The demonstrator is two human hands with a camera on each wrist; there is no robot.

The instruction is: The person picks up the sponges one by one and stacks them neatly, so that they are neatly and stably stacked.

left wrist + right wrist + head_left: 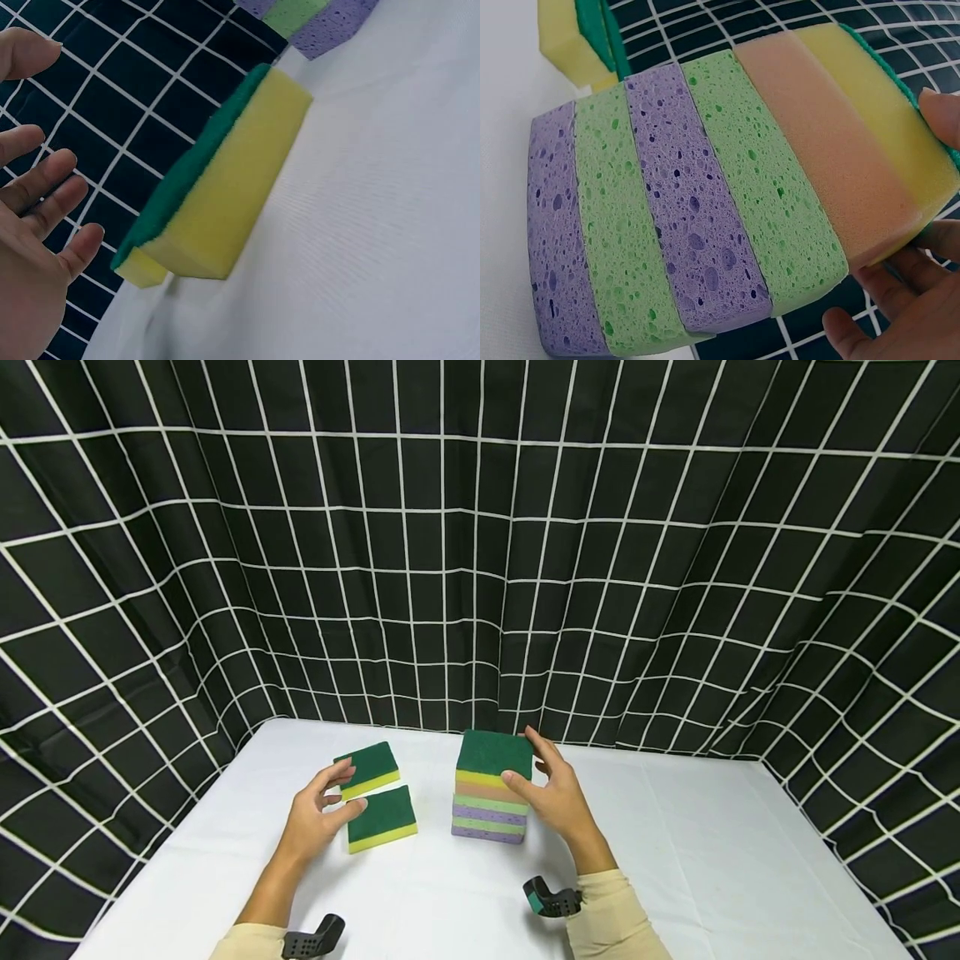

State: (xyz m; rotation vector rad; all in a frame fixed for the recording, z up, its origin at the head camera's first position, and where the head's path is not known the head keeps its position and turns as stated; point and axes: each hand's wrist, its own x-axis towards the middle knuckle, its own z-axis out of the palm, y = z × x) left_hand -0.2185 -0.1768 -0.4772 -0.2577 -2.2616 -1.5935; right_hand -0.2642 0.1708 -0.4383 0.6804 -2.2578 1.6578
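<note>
A stack of sponges (489, 817) stands mid-table, with purple and light-green porous layers below, an orange layer above them, and a yellow sponge with a green scouring top (495, 754) uppermost. My right hand (558, 793) is at the right end of that top sponge, thumb by its front edge and index finger by the back corner. In the right wrist view its fingers look loosely spread beside the orange layer (817, 135). My left hand (311, 814) hovers by two green-and-yellow sponges, the nearer sponge (381, 817) and the farther sponge (371, 766), fingers apart and gripping nothing.
A white cloth (675, 843) covers the table. Black curtains with a white grid (480, 568) rise behind it and at both sides. A dark wrist device (551, 897) sits at the right sleeve, and another device (315, 937) at the left sleeve.
</note>
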